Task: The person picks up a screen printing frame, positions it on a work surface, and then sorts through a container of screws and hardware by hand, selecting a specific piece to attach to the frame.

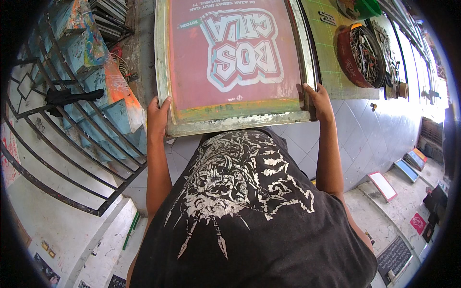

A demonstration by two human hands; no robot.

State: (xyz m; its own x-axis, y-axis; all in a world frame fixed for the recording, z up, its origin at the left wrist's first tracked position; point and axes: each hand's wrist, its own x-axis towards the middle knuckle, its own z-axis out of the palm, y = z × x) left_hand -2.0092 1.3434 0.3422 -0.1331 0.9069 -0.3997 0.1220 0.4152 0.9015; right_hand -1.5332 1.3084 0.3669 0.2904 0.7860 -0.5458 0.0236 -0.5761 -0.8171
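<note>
Hands (158, 116) (321, 104) grip screen frame (240, 122); red tin (347, 60) holds small items (365, 55).

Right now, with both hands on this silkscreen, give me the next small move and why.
Perhaps ease the silkscreen forward: its near rail seems to jut past the green tabletop toward the black T-shirt, and the left hand and right hand hold opposite sides.

A round red tin (346, 62) holds small clutter (364, 55). Just beyond the tin is a green tub (372, 9); right of the tin, a tape roll (404, 90); far left, a black railing (123, 187).
</note>
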